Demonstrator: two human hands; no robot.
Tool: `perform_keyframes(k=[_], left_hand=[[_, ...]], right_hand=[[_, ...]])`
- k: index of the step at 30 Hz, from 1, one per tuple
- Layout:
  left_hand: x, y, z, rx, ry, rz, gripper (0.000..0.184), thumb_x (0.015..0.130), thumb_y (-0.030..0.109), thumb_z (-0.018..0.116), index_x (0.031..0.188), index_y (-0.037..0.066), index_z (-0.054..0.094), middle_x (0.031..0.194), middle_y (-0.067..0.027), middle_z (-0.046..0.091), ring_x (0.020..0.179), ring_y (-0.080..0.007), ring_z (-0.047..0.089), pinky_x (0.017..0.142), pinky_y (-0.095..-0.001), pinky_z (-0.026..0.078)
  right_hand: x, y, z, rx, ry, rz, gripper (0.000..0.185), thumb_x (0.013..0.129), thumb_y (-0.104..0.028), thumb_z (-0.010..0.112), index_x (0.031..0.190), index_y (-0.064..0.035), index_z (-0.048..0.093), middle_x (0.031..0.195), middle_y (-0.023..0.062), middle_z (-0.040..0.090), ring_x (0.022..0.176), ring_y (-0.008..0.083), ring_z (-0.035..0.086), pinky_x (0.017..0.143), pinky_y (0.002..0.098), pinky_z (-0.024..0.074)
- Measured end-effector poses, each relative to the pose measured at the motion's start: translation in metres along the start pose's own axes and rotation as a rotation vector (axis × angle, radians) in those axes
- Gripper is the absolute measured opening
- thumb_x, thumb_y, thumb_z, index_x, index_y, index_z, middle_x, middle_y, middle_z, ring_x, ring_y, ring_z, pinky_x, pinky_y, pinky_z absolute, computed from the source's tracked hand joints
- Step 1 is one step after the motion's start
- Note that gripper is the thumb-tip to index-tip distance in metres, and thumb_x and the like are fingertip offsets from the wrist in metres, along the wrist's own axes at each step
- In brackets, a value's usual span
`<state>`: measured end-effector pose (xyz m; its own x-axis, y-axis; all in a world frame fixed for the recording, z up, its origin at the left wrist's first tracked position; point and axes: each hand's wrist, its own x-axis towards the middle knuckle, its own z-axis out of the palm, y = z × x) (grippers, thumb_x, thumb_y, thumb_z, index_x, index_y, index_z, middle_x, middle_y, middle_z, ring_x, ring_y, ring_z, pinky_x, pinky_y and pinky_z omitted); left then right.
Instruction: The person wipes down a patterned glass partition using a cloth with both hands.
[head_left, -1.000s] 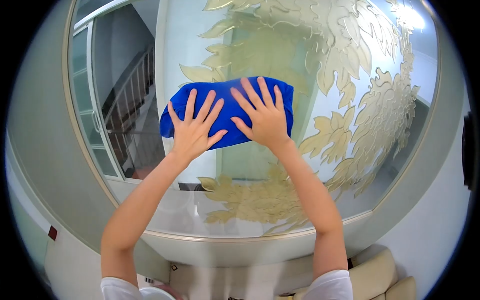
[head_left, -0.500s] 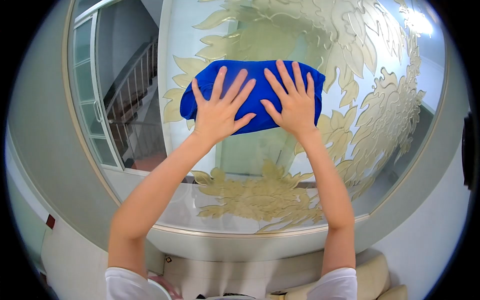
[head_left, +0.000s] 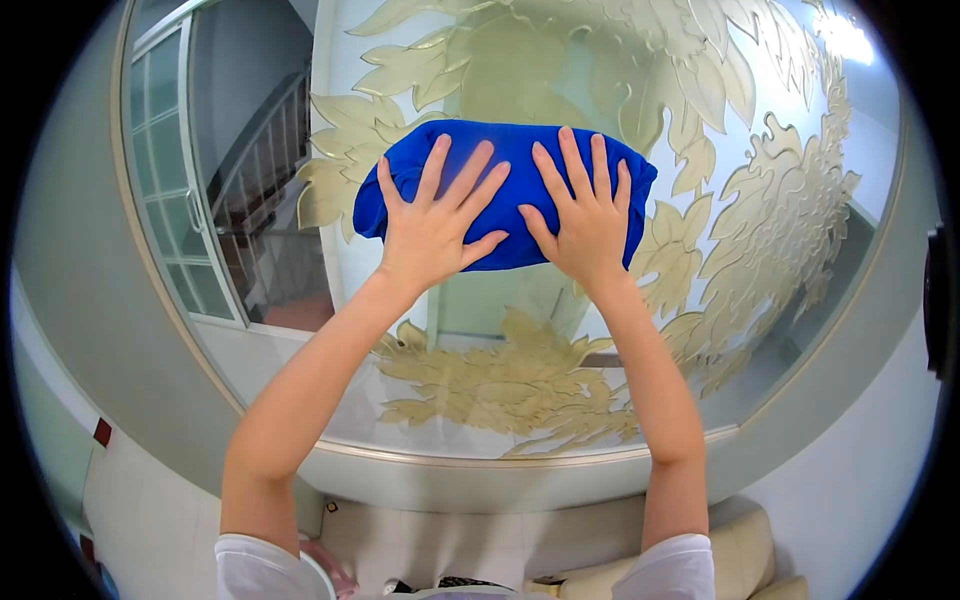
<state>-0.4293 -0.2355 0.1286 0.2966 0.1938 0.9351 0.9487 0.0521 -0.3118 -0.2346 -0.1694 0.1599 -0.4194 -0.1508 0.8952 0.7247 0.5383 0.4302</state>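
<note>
A blue cloth point(head_left: 500, 235) lies spread against a large glass panel point(head_left: 480, 300) patterned with golden leaves and flowers. My left hand point(head_left: 432, 225) presses flat on the cloth's left half, fingers spread and thumb pointing inward. On the right half, my right hand point(head_left: 590, 225) rests flat too, its fingers a little closer together. Both palms face the glass, and neither hand grips the cloth. The cloth's left edge is bunched in folds, and its right end sticks out past my fingers.
A pale frame point(head_left: 480, 475) surrounds the panel. Through the glass on the left, a sliding door point(head_left: 170, 180) and a staircase railing point(head_left: 265, 165) show. A cream sofa point(head_left: 720, 550) stands low on the right. Pale floor tiles point(head_left: 430, 540) lie below.
The panel's pattern and the doorway have shifted left in view, while both hands and the cloth stay near the same spot in view. Against the glass, they sit farther right.
</note>
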Motion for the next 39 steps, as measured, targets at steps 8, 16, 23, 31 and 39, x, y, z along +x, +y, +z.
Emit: perform_keyframes(k=[8, 16, 23, 31, 39], left_hand=[[-0.017, 0.011, 0.007, 0.042, 0.003, 0.003, 0.072, 0.078, 0.06, 0.06, 0.141, 0.027, 0.046, 0.152, -0.0002, 0.035, 0.141, -0.0349, 0.024, 0.102, -0.0731, 0.007], [-0.047, 0.026, 0.016, 0.022, -0.005, -0.046, 0.075, 0.075, 0.059, 0.063, 0.141, 0.029, 0.044, 0.15, 0.0028, 0.036, 0.138, -0.0317, 0.03, 0.1, -0.0764, 0.01], [-0.079, 0.038, 0.028, 0.016, -0.015, -0.073, 0.068, 0.078, 0.057, 0.06, 0.139, 0.029, 0.048, 0.15, 0.0018, 0.036, 0.138, -0.0332, 0.03, 0.099, -0.0766, 0.011], [-0.102, 0.047, 0.04, 0.011, 0.02, -0.077, 0.057, 0.082, 0.049, 0.054, 0.136, 0.028, 0.053, 0.148, 0.0019, 0.041, 0.136, -0.0331, 0.033, 0.1, -0.076, 0.01], [-0.117, 0.051, 0.047, 0.018, 0.016, -0.066, 0.057, 0.083, 0.052, 0.051, 0.135, 0.028, 0.053, 0.148, 0.0025, 0.042, 0.137, -0.0319, 0.033, 0.101, -0.0755, 0.008]], right_hand=[[-0.02, -0.008, 0.007, 0.039, 0.042, 0.031, 0.058, 0.086, -0.042, 0.06, 0.139, -0.0226, 0.049, 0.15, 0.0066, 0.039, 0.137, 0.0347, 0.035, 0.107, 0.056, 0.0257], [-0.052, -0.026, 0.016, 0.039, 0.027, 0.059, 0.055, 0.089, -0.041, 0.055, 0.139, -0.0216, 0.049, 0.149, 0.0067, 0.041, 0.135, 0.0343, 0.037, 0.105, 0.0554, 0.0274], [-0.083, -0.041, 0.027, 0.014, 0.004, 0.086, 0.052, 0.089, -0.039, 0.055, 0.139, -0.0227, 0.049, 0.148, 0.0056, 0.042, 0.135, 0.0331, 0.038, 0.105, 0.0546, 0.0284], [-0.105, -0.051, 0.031, 0.004, -0.032, 0.103, 0.053, 0.088, -0.039, 0.056, 0.138, -0.023, 0.051, 0.148, 0.0035, 0.042, 0.134, 0.0322, 0.038, 0.104, 0.0541, 0.0312], [-0.124, -0.061, 0.038, -0.042, -0.057, 0.112, 0.054, 0.087, -0.039, 0.057, 0.138, -0.0207, 0.051, 0.149, 0.0044, 0.041, 0.135, 0.033, 0.038, 0.104, 0.0551, 0.0304]])
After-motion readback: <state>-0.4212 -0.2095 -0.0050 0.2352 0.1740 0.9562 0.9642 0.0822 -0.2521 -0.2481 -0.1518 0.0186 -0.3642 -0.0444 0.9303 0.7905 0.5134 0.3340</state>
